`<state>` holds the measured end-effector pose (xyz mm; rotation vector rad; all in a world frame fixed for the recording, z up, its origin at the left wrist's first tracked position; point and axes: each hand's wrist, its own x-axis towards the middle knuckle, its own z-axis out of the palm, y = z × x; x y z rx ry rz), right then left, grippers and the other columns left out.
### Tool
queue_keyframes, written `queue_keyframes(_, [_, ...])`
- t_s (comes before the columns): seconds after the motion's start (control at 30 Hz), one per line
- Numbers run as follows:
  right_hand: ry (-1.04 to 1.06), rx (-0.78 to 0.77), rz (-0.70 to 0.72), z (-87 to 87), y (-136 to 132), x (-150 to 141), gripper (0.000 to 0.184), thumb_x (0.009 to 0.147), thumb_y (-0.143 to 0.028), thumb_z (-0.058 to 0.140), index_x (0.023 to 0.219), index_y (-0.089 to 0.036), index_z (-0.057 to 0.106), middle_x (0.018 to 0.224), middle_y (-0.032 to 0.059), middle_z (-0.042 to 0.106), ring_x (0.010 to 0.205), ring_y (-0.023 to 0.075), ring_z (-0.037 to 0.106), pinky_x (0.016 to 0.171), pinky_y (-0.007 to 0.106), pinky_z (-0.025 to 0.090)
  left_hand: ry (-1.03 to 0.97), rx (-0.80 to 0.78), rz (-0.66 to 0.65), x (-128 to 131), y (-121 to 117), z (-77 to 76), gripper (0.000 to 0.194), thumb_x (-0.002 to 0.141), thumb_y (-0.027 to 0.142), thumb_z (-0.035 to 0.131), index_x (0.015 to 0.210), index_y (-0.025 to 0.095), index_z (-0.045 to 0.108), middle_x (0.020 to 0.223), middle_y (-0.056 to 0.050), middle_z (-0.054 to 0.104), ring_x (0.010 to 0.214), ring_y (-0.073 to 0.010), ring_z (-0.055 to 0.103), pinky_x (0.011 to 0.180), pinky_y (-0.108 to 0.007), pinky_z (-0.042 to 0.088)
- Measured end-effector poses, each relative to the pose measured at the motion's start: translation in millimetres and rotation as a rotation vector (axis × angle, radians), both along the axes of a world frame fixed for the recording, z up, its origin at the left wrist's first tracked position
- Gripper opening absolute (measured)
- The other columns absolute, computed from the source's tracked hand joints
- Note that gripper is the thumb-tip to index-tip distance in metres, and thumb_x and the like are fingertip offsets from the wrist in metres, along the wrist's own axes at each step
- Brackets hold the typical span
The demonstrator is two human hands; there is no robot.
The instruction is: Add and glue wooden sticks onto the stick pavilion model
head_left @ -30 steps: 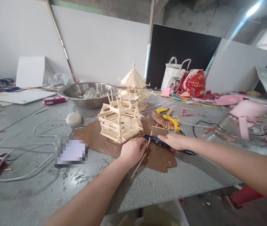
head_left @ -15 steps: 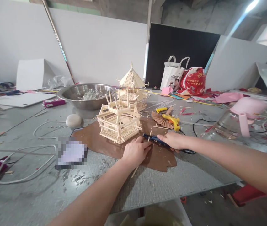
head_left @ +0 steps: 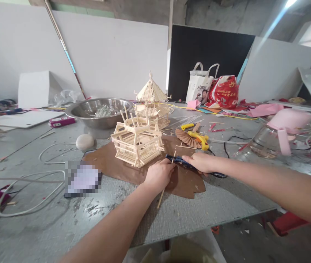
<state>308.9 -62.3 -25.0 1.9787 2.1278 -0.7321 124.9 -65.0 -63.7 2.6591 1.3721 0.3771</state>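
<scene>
My left hand [head_left: 159, 176] lies low over a brown leaf-shaped mat [head_left: 133, 179], its fingers closed on a thin wooden stick [head_left: 160, 198]. The stick slants under the palm, and its upper end shows beyond the fingertips. My right hand [head_left: 202, 162] is wrapped round dark blue cutters [head_left: 181, 160], whose jaws meet the stick close to the left fingers. Whether the jaws are fully closed I cannot make out. Behind my left hand stands an open stick-built pavilion frame [head_left: 137, 146]. A roofed stick tower [head_left: 151, 93] rises behind that frame.
Yellow glue guns [head_left: 200, 140] lie beside a folded brown paper fan [head_left: 186, 138]. At the right a clear jug [head_left: 262, 140] with a pink lid stands tilted in view. A steel bowl [head_left: 89, 120], a pale round stone [head_left: 86, 142] and a white cable [head_left: 29, 212] occupy the left side.
The left hand has shifted slightly, and the stick's lower end has swung a little right. The right hand keeps its grip on the cutters at the stick. The view moved slightly.
</scene>
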Motion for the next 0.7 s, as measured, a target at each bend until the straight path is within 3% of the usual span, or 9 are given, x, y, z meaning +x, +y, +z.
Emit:
queue_keyframes(0.23, [-0.006,0.009,0.005,8.3,-4,-4,0.079,0.076,-0.063,0.003,0.056,-0.012,0.06,0.041,0.0088,0.052,0.049,0.0175,0.055,0.061,0.028,0.041,-0.008,0.039,0.03,6,1,-2.6,0.027,0.082,0.025,0.036,0.089,0.024,0.062,0.089,-0.004,0.057,0.08,-0.0159,0.054,0.064,-0.024,0.041])
queue_keyframes(0.5, [0.056,0.063,-0.083,-4.8,-6,-6,0.075,0.077,-0.061,0.006,0.062,-0.011,0.058,0.046,0.0098,0.055,0.044,0.0165,0.055,0.054,0.027,0.042,0.024,0.034,0.08,8,2,-1.5,0.028,0.082,0.024,0.035,0.095,0.028,0.059,0.09,-0.003,0.056,0.077,-0.016,0.055,0.063,-0.024,0.041])
queue_keyframes(0.7, [0.198,-0.116,-0.127,-2.2,-3,-1,0.08,0.07,-0.071,0.003,0.054,-0.012,0.055,0.051,0.0123,0.058,0.041,0.0167,0.055,0.051,0.029,0.045,-0.116,0.002,0.069,3,1,-0.4,0.032,0.079,0.018,0.037,0.103,0.027,0.056,0.083,-0.003,0.057,0.075,-0.0156,0.055,0.064,-0.024,0.042])
